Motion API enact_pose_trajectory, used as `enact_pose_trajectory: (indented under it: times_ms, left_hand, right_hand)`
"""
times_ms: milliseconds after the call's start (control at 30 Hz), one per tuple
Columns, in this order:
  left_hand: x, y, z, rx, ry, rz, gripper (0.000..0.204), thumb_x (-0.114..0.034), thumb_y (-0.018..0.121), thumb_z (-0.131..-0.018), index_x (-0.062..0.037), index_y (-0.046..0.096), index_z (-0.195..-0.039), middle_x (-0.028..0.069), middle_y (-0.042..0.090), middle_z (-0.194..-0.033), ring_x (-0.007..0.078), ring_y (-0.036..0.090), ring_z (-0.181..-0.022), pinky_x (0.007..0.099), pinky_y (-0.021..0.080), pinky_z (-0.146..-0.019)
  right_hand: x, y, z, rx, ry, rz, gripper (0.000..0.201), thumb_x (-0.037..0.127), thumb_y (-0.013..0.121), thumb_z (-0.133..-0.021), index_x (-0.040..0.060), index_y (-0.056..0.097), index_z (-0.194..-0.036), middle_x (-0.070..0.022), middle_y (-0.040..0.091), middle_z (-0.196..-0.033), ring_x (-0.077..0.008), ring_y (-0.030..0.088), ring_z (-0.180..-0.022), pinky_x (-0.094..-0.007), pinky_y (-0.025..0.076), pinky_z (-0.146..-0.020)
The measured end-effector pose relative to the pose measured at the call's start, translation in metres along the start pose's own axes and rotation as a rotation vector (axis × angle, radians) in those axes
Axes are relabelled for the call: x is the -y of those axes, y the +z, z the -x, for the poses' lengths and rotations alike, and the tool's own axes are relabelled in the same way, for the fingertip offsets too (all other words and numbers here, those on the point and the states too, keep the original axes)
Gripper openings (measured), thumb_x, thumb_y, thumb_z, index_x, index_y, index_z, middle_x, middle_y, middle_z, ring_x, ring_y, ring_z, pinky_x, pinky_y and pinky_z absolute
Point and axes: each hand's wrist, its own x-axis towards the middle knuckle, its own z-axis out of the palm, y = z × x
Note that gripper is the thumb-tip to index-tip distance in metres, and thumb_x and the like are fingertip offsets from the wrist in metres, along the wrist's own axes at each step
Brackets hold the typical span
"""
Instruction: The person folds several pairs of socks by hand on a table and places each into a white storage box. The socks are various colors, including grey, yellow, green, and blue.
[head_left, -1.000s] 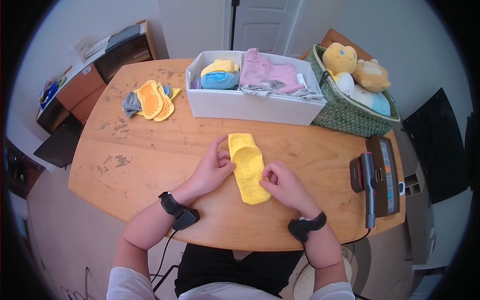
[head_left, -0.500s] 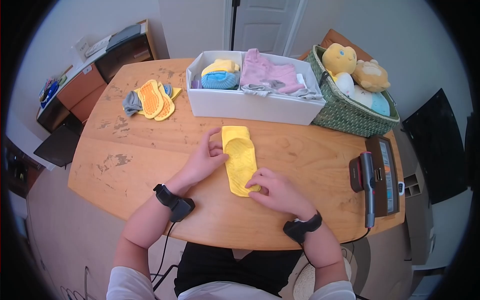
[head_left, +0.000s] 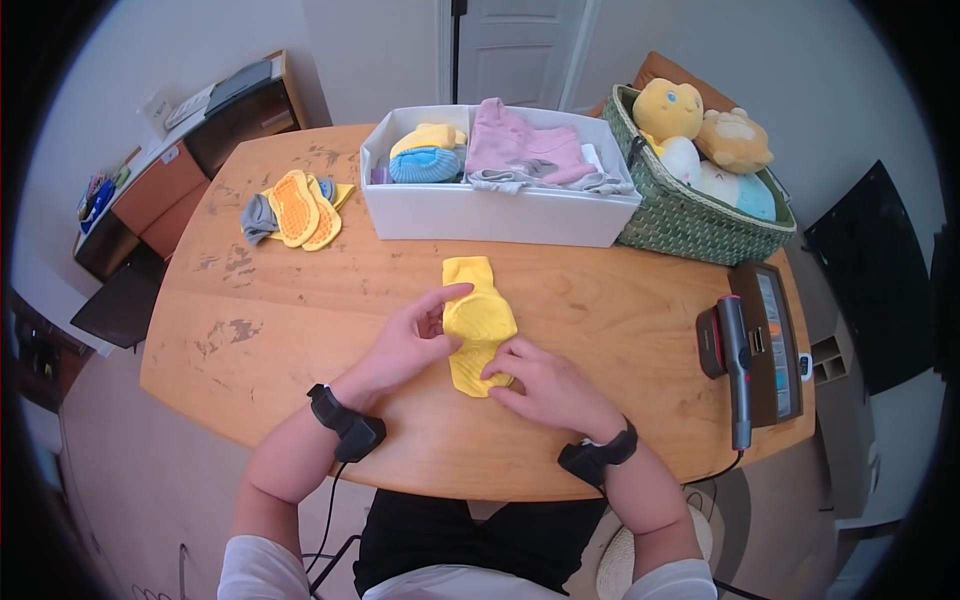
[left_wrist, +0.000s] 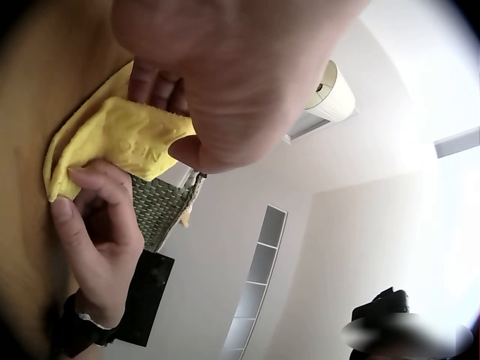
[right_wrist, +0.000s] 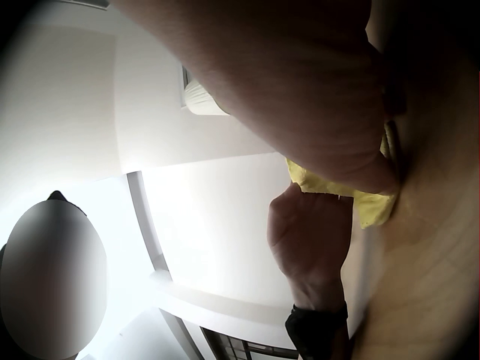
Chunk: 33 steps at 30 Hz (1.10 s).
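A yellow sock [head_left: 478, 320] lies lengthwise on the table in front of me, its middle bulging up. My left hand [head_left: 405, 340] holds it at the left side, fingers over the raised part and thumb at the lower edge. At the near end, my right hand [head_left: 550, 385] pinches the sock's right corner between thumb and fingers. In the left wrist view the sock [left_wrist: 124, 135] shows two layers, the top one lifted off the lower, with faint raised lettering. The right wrist view shows only a strip of the sock [right_wrist: 375, 208], mostly hidden behind the right hand.
A white divided box [head_left: 500, 218] holds folded clothes behind the sock. Beside it stands a green woven basket [head_left: 690, 220] of plush toys. Yellow-orange soled socks [head_left: 300, 210] lie at the back left. A corded grey device [head_left: 735, 370] and a brown case [head_left: 775, 345] are at right.
The sock has shifted left, and its middle now bulges up. My left fingers have moved from its edge onto the top; my right hand has moved left along with the near end.
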Motion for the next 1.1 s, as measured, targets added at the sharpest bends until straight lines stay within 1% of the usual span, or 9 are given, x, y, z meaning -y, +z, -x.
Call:
enact_pose_trajectory:
  times_ms: [167, 333, 533, 667, 867, 933, 967, 1033, 1100]
  left_hand:
    - [0.013, -0.002, 0.001, -0.019, -0.092, 0.012, 0.038, -0.002, 0.07, -0.096, -0.0009, 0.064, -0.134, 0.0046, 0.069, -0.124, 0.0126, 0.063, -0.116, 0.0293, 0.05, -0.104]
    - [0.01, -0.006, 0.006, 0.004, 0.191, -0.44, 0.029, -0.003, 0.072, -0.096, -0.0019, 0.07, -0.125, 0.0066, 0.07, -0.124, 0.0162, 0.063, -0.122, 0.0307, 0.05, -0.105]
    - [-0.007, 0.005, 0.01, 0.081, 0.136, -0.166, 0.038, 0.0, 0.072, -0.094, -0.0031, 0.068, -0.131, 0.0084, 0.069, -0.126, 0.0174, 0.062, -0.125, 0.0326, 0.049, -0.106]
    - [-0.002, 0.0, 0.007, 0.064, 0.007, -0.334, 0.037, -0.002, 0.074, -0.093, -0.0029, 0.069, -0.13, 0.0108, 0.067, -0.127, 0.0202, 0.063, -0.123, 0.0347, 0.051, -0.103]
    - [-0.001, -0.003, 0.007, -0.053, 0.261, -0.911, 0.029, -0.009, 0.076, -0.093, -0.003, 0.074, -0.121, 0.0156, 0.066, -0.122, 0.0274, 0.065, -0.112, 0.0362, 0.051, -0.099]
    - [-0.003, -0.001, 0.005, -0.156, 0.619, -0.973, 0.024, -0.011, 0.074, -0.096, -0.0023, 0.074, -0.118, 0.0142, 0.069, -0.121, 0.0224, 0.066, -0.113, 0.0331, 0.051, -0.098]
    - [-0.005, 0.0, 0.005, -0.156, 0.62, -0.973, 0.024, -0.011, 0.074, -0.096, -0.0023, 0.074, -0.118, 0.0142, 0.069, -0.121, 0.0224, 0.066, -0.113, 0.0331, 0.051, -0.098]
    - [-0.009, 0.001, 0.008, -0.041, 0.152, -0.562, 0.024, -0.014, 0.073, -0.097, -0.0006, 0.074, -0.117, 0.0141, 0.072, -0.118, 0.0225, 0.07, -0.107, 0.0321, 0.053, -0.093]
    - [-0.002, 0.002, 0.005, -0.04, 0.046, -0.366, 0.027, -0.014, 0.072, -0.099, 0.0002, 0.072, -0.122, 0.0123, 0.072, -0.12, 0.0209, 0.07, -0.108, 0.0318, 0.054, -0.094]
  right_hand:
    - [0.002, -0.001, -0.001, 0.005, 0.013, 0.011, 0.022, 0.019, 0.073, -0.091, 0.0102, 0.071, -0.111, -0.0111, 0.064, -0.109, -0.0294, 0.071, -0.089, -0.0415, 0.056, -0.08]
    - [0.003, -0.001, 0.0, 0.021, 0.042, 0.023, 0.023, 0.019, 0.073, -0.09, 0.0105, 0.071, -0.112, -0.0118, 0.064, -0.112, -0.0305, 0.071, -0.091, -0.0422, 0.057, -0.08]
    - [-0.001, 0.001, 0.0, -0.008, -0.019, 0.022, 0.023, 0.019, 0.072, -0.091, 0.0101, 0.072, -0.112, -0.0115, 0.064, -0.118, -0.0309, 0.071, -0.097, -0.0421, 0.056, -0.082]
    - [0.003, -0.002, 0.001, 0.02, 0.01, 0.041, 0.023, 0.018, 0.072, -0.091, 0.0094, 0.072, -0.112, -0.0106, 0.064, -0.117, -0.0305, 0.07, -0.096, -0.0418, 0.056, -0.082]
    - [0.005, -0.003, 0.001, 0.009, 0.002, 0.015, 0.022, 0.018, 0.071, -0.092, 0.0082, 0.071, -0.112, -0.0092, 0.064, -0.111, -0.0299, 0.07, -0.093, -0.0416, 0.056, -0.082]
    - [0.006, -0.003, 0.0, 0.015, 0.008, 0.019, 0.022, 0.017, 0.071, -0.092, 0.0081, 0.071, -0.112, -0.0088, 0.064, -0.111, -0.0297, 0.069, -0.094, -0.0416, 0.056, -0.082]
    - [0.005, -0.003, 0.0, 0.015, 0.008, 0.019, 0.022, 0.017, 0.071, -0.092, 0.0081, 0.071, -0.112, -0.0088, 0.064, -0.111, -0.0297, 0.069, -0.094, -0.0416, 0.056, -0.082]
    - [0.005, -0.003, 0.001, 0.006, -0.009, 0.011, 0.022, 0.018, 0.071, -0.092, 0.008, 0.071, -0.112, -0.0088, 0.064, -0.111, -0.0293, 0.069, -0.093, -0.0412, 0.056, -0.081]
    - [0.003, -0.002, 0.001, 0.008, -0.006, 0.005, 0.022, 0.018, 0.071, -0.092, 0.008, 0.071, -0.112, -0.0085, 0.064, -0.111, -0.0291, 0.07, -0.093, -0.0408, 0.056, -0.081]
